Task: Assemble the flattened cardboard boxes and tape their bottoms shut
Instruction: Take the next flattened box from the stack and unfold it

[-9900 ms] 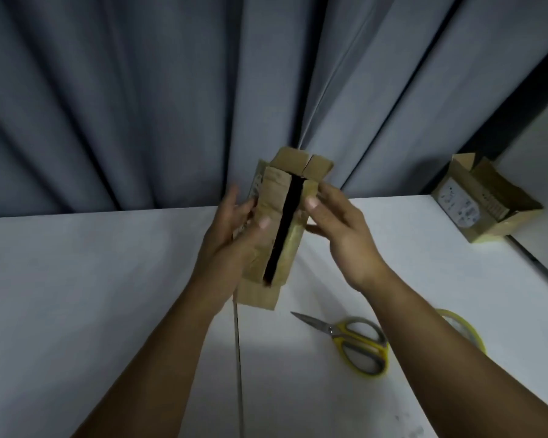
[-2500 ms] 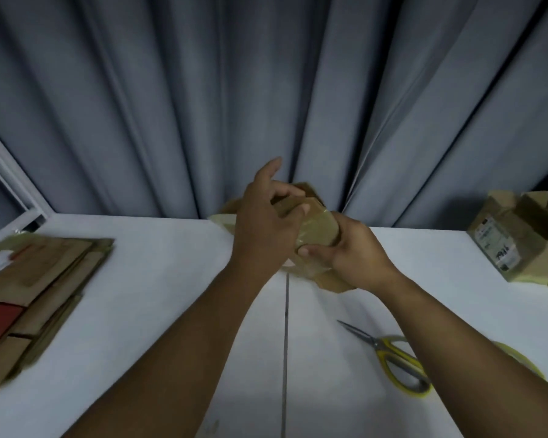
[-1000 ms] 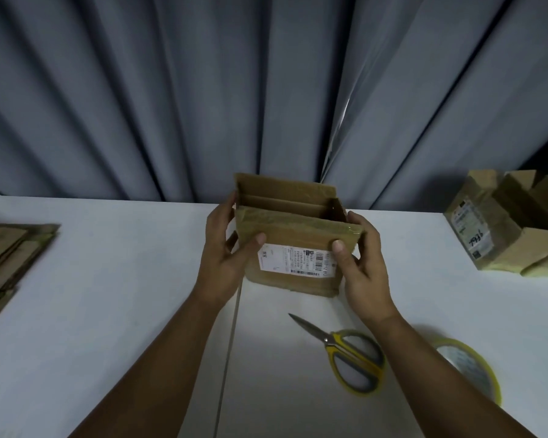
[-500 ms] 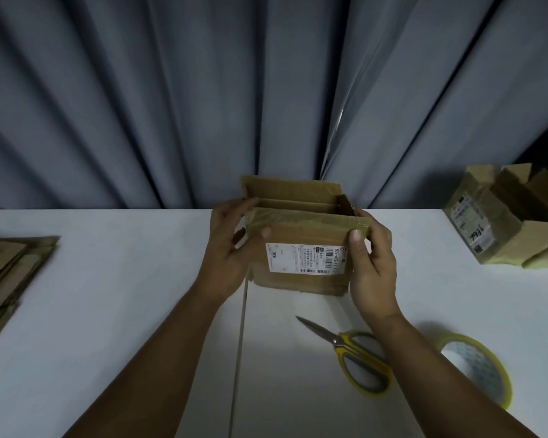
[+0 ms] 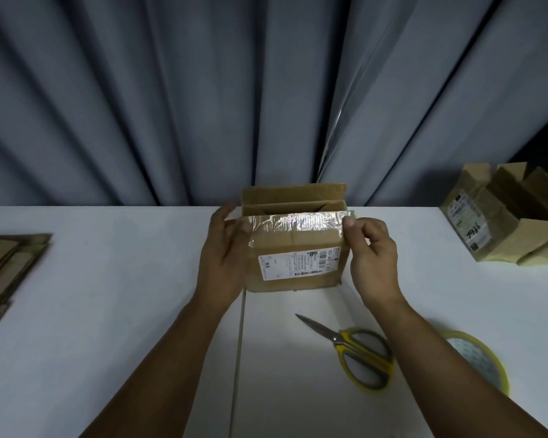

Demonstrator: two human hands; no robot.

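A small cardboard box [image 5: 298, 257] stands upright on the white table [image 5: 108, 311] between both hands, its top flaps open. The left hand [image 5: 223, 257] grips its left side, thumb on the front. The right hand [image 5: 372, 257] pinches the near flap's right corner. The bottom is hidden. This box seems assembled, so the likely next move is to set it aside and take a blank from the flat stack [image 5: 7, 263] left of the left hand.

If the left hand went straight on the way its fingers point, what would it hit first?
Probably the grey curtain behind the table: the left hand points away along the left side of the box. Depth is hard to judge.
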